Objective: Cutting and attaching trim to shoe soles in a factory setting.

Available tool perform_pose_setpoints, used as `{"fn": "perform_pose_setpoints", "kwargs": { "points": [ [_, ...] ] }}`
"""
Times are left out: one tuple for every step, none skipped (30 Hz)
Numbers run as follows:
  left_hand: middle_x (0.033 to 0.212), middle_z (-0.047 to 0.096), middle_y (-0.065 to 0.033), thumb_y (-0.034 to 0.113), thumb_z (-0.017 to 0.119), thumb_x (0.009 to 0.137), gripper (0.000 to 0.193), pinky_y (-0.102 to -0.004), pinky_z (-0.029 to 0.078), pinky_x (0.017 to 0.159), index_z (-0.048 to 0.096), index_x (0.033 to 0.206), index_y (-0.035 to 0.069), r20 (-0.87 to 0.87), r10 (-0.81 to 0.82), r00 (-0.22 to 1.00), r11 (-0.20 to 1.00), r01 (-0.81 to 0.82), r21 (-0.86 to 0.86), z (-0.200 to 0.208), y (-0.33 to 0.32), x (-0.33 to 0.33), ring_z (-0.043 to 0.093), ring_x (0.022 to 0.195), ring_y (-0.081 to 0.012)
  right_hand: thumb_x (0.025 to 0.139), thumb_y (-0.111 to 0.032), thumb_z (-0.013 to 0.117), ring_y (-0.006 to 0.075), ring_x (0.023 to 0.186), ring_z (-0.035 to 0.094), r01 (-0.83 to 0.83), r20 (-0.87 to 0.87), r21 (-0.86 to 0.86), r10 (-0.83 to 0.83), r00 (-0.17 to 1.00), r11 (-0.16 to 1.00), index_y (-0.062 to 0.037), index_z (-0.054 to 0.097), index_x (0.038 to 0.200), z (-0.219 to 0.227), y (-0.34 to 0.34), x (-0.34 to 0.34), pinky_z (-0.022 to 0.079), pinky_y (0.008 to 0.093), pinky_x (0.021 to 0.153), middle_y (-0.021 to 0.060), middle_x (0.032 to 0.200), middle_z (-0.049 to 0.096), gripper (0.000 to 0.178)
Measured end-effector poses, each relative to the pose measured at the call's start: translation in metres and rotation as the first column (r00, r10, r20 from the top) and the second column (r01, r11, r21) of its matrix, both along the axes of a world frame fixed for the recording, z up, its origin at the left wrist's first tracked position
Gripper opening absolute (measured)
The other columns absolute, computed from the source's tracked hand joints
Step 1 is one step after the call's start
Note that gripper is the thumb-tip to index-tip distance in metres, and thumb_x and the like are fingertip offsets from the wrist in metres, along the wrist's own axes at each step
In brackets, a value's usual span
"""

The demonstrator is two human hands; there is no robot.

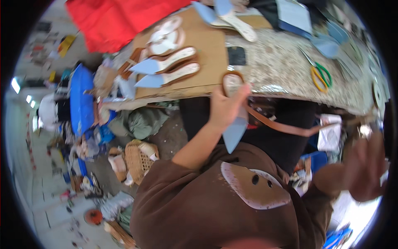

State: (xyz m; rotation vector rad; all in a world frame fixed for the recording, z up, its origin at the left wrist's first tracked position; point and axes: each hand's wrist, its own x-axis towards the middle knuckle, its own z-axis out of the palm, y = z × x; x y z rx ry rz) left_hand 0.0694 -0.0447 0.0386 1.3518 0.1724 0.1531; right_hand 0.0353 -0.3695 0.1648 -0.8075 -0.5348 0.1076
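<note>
My left hand [224, 108] is closed around a pointed shoe insole [235, 132] at the table's front edge. Its pale blue toe hangs down toward my lap, and its brown-edged heel rests up near the table. A long brown strip [286, 128] runs from beside the insole out to the right. Near the strip's far end is my right hand [367, 168], raised and smeared by motion; whether it grips the strip is unclear. Two similar insoles [170, 62] with blue toes and brown edges lie side by side on a cardboard sheet [211, 45] to the left.
Green-and-yellow-handled scissors [320, 76] lie on the worn tabletop [277, 66] at right. A small dark square [236, 56] sits beyond my left hand. More insoles [236, 25] are at the back, near red material [120, 20]. A woven basket [139, 159] stands on the floor at left.
</note>
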Motion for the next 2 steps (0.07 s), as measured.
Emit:
{"fn": "perform_pose_setpoints", "kwargs": {
  "points": [
    [0.078,0.064,0.0014,0.016,0.07,0.089,0.014,-0.0208,0.046,0.059,0.066,0.089,0.003,-0.007,-0.049,0.999,0.999,0.049,0.004,0.001,-0.014,0.004,0.056,0.067,-0.0034,0.08,-0.022,0.076,0.0142,0.088,0.05,-0.021,0.014,0.054,0.02,1.0,0.998,-0.0052,0.064,0.093,0.007,0.021,0.015,0.038,0.032,0.076,0.0027,0.096,0.056,0.024],
    [0.077,0.063,0.002,0.016,0.07,0.089,0.014,-0.0208,0.045,0.058,0.066,0.089,0.003,-0.012,-0.065,0.998,0.998,0.066,0.017,0.003,-0.017,0.003,0.056,0.066,-0.0031,0.081,-0.023,0.073,0.0149,0.085,0.05,-0.058,-0.018,0.053,0.059,0.998,0.997,-0.006,0.063,0.092,0.001,-0.002,0.004,0.039,0.0323,0.074,0.0033,0.095,0.056,0.023]
  ]
}}
